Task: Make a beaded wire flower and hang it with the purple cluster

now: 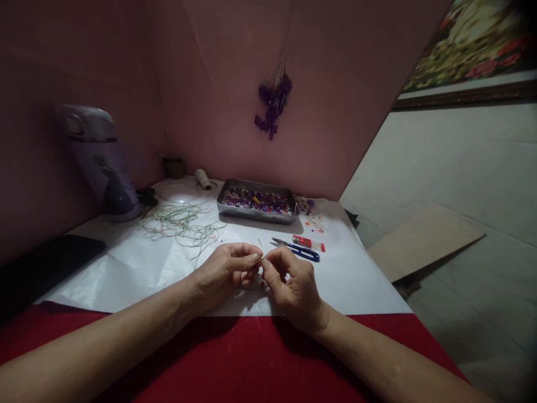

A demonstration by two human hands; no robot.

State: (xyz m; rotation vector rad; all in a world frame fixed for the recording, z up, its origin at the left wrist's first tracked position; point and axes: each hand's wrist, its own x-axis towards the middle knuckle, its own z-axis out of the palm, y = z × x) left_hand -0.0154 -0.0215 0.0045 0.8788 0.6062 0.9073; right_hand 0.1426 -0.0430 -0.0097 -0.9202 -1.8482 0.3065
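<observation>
My left hand [232, 268] and my right hand [291, 282] meet fingertip to fingertip above the white sheet [159, 268]. Each thumb and index finger is pinched closed. A tiny pale bit shows where the fingertips come together, too small to name. Below them, small dark reddish beads [263, 284] show partly between the hands. Just beyond my right hand lie blue-handled thread snips [304, 253] and a red lighter [306, 242]. Farther back stands a metal tray [258, 214] of purple, red and clear beads.
Tangled pale green cord [180, 221] lies at the left, near a lilac bottle [103, 168]. A thread spool [203, 179] and a small dark pot [173, 167] are at the back. Loose beads [315, 224] lie right of the tray. Purple beaded strands [272, 103] hang on the pink wall.
</observation>
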